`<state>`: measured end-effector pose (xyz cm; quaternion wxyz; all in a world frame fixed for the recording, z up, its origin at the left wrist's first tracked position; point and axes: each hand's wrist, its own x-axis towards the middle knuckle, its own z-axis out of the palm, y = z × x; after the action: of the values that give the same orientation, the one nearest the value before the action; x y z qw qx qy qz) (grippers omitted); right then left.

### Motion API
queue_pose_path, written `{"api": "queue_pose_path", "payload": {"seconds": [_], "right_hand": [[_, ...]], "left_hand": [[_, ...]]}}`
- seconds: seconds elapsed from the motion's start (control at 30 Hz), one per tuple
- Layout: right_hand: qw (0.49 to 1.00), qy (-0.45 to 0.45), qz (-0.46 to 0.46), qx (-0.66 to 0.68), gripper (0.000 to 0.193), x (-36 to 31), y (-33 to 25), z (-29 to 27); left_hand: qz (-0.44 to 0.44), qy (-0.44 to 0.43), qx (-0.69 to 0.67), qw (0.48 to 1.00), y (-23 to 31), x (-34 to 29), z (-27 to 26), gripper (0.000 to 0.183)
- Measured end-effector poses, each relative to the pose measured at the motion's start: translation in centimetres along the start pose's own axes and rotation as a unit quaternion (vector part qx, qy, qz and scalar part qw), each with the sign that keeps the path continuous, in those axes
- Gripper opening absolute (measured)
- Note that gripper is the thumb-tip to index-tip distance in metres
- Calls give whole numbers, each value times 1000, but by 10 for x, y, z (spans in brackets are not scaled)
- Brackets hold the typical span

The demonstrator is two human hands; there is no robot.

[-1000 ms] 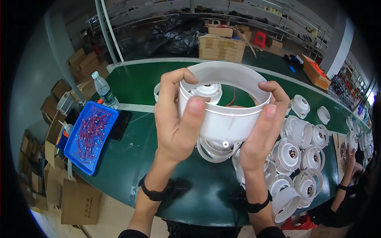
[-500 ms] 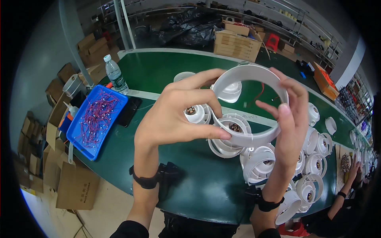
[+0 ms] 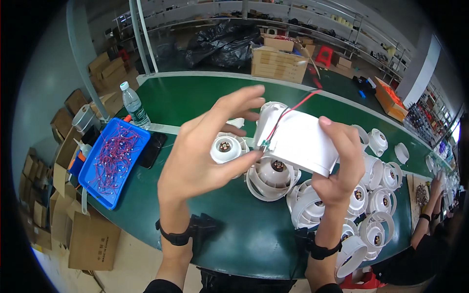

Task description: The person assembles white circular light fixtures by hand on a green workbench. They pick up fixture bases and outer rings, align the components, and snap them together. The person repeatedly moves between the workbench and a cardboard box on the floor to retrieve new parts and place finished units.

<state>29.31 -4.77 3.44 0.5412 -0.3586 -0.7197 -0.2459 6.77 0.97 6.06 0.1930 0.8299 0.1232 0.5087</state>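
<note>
My right hand (image 3: 341, 168) grips a white plastic ring (image 3: 304, 139) above the table, thumb and fingers at its right end. The ring's smooth outer wall is toward me. A red and black wire pair (image 3: 288, 110) runs across its left side from a small connector (image 3: 264, 145) and trails off past the far edge. My left hand (image 3: 195, 146) is open, fingers spread, with the thumb tip at the connector; whether it presses on it I cannot tell. Beneath the ring stand white round housings (image 3: 273, 173) with small round circuit pieces in their centres.
Several more white housings (image 3: 376, 239) and rings crowd the green table (image 3: 234, 234) to the right. At left are a blue tray (image 3: 110, 200) of red wires, a black phone (image 3: 152, 150) and a water bottle (image 3: 134, 105). A co-worker's hand (image 3: 436, 188) is at far right.
The ring has been turned from its open side to its outer wall, bringing the wire and connector into view. My left fingers have come off the ring; my right hand keeps hold.
</note>
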Motion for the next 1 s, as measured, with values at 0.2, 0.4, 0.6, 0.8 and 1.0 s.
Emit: {"api": "queue_pose_path", "payload": {"seconds": [0.2, 0.4, 0.6, 0.8, 1.0], "right_hand": [[986, -86, 67, 124, 59, 9, -8, -3], [961, -190, 137, 144, 37, 10, -12, -8], [902, -291, 224, 227, 22, 2, -13, -3], [873, -344, 254, 235, 24, 0, -11, 3], [858, -360, 304, 204, 27, -2, -3, -10]], "left_hand": [[-113, -63, -59, 990, 8, -3, -19, 64], [-362, 90, -143, 917, -90, -34, -74, 45], [-442, 410, -330, 726, -246, -124, -107, 48], [-407, 401, -395, 719, -325, -156, -94, 47], [-351, 514, -313, 718, -381, -135, -72, 41]]}}
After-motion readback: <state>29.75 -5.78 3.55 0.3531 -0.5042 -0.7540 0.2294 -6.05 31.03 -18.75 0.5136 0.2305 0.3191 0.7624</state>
